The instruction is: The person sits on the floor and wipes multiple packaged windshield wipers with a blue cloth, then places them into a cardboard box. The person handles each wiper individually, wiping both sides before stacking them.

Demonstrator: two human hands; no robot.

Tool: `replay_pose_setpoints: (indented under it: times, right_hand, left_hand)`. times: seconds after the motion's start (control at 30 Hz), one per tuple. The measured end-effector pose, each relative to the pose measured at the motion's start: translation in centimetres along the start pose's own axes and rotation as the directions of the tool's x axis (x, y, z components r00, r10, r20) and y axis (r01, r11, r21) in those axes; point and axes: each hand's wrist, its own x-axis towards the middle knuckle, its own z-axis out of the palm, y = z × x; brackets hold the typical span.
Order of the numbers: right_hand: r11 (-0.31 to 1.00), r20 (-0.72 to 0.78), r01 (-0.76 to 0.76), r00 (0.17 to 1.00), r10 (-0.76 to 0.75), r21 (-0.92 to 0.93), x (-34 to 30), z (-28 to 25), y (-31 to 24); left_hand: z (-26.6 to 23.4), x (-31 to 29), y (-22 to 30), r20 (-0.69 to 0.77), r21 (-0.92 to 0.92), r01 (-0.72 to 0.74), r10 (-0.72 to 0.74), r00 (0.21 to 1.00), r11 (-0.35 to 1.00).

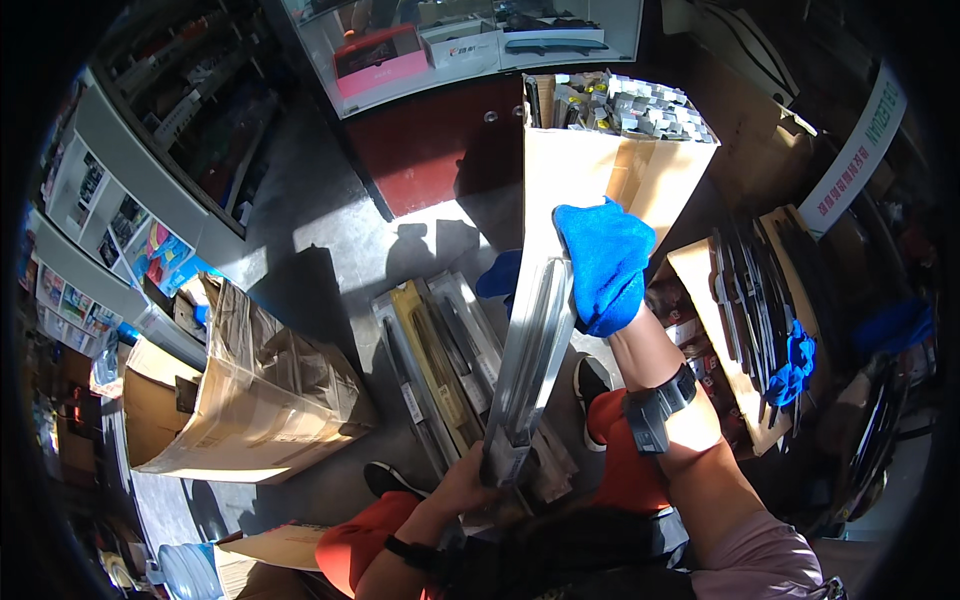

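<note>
A long, clear plastic wiper blade package (535,350) slants up in front of me, with a dark strip inside. My left hand (467,487) is closed around its lower end. At the upper end, a blue cloth (603,262) drapes over my right hand (622,318) and lies against the package's right side. The cloth hides most of my right fingers. Several similar long packages (435,345) lie side by side on the floor beyond my left hand, one with a yellowish backing.
A tall cardboard box (575,165) packed with upright packages stands ahead. An open carton (260,420) sits at left. To the right, another carton (695,270) holds long black strips and a blue cloth (793,365). A glass display case (470,60) stands behind.
</note>
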Motion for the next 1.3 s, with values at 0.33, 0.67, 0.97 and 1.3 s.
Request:
replay_pose_setpoints:
  times: [0.33,0.67,0.97,1.3]
  right_hand:
    - [0.612,0.094,-0.069,0.968,0.231,-0.788,2.6,0.0,-4.5]
    - [0.988,-0.077,0.023,0.996,-0.036,-0.152,1.2,0.7,-4.4]
    - [0.966,0.126,0.097,0.983,-0.13,0.238,-0.3,1.6,-7.5]
    - [0.807,0.025,0.296,0.933,-0.358,0.512,-0.4,4.2,-8.8]
  left_hand:
    - [-0.5,-0.8,-0.2,-0.164,0.127,0.205,-0.184,0.969,0.97]
    - [0.5,-0.9,-0.3,-0.414,0.375,-0.021,0.188,0.89,0.927]
    - [1.0,-1.3,-0.3,-0.523,0.34,-0.13,0.303,0.797,0.931]
    - [0.3,-1.7,0.3,-0.601,0.319,-0.098,0.281,0.749,0.943]
